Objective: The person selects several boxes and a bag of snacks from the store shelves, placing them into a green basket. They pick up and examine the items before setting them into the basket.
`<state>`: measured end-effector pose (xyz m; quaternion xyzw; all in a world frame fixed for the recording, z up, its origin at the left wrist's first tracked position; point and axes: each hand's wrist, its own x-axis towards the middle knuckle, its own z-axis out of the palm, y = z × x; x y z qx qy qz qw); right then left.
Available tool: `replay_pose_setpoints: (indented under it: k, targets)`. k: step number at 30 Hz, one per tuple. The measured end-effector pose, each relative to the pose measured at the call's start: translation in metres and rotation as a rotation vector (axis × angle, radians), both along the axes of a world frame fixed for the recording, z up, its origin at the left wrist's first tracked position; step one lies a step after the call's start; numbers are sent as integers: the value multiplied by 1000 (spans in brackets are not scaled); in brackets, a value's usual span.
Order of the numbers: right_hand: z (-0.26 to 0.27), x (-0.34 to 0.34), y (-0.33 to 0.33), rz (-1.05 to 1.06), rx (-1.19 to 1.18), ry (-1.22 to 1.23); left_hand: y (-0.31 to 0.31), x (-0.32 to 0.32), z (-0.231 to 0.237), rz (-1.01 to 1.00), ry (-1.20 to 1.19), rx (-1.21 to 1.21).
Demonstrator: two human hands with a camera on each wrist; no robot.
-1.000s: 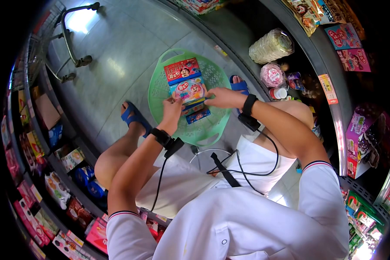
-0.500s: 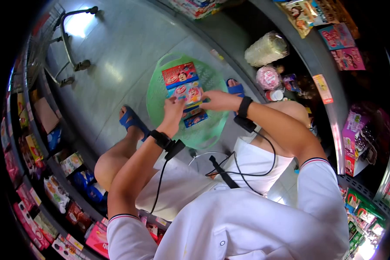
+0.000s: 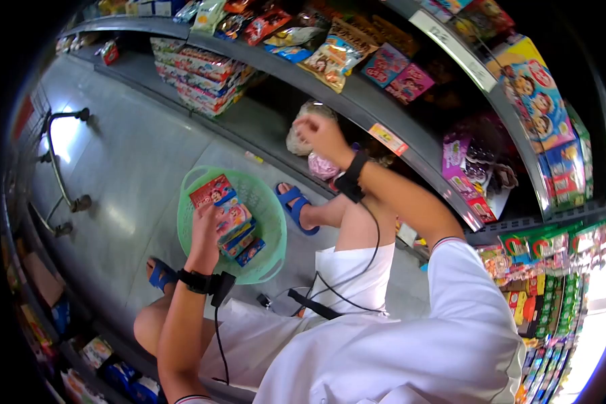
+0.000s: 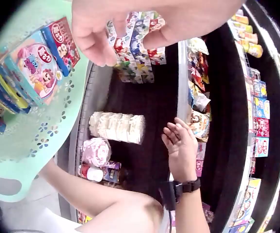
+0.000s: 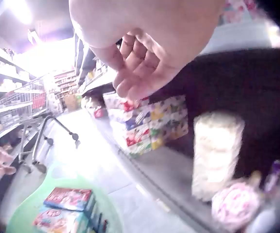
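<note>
Lifted off the snack boxes [image 3: 235,217] since the earlier frame, the right hand [image 3: 326,138] is now up before the bottom shelf [image 3: 248,128], fingers loosely bent round nothing, near a plastic-wrapped pale stack [image 4: 116,127] and a pink wrapped bundle [image 4: 96,152]. Over the left side of the green basket [image 3: 274,225], the left hand [image 3: 205,237] is empty too, thumb and fingers parted, apart from the boxes. These lie close together inside the basket, the red box [image 3: 212,189] nearest its far handle, the blue box [image 3: 252,252] towards its near one, probably leaning on each other for support. Basket and load sit between the blue sandals [image 3: 296,210], presumably for easy reach from both sides.
</note>
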<state>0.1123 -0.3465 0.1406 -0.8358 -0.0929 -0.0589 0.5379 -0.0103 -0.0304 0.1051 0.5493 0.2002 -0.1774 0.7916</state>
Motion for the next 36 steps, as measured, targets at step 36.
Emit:
replay_pose_setpoints:
  k: [36]
  targets:
    - [119,-118,-28,-323,-358,-381,5,-18,19,-292,-198,-65]
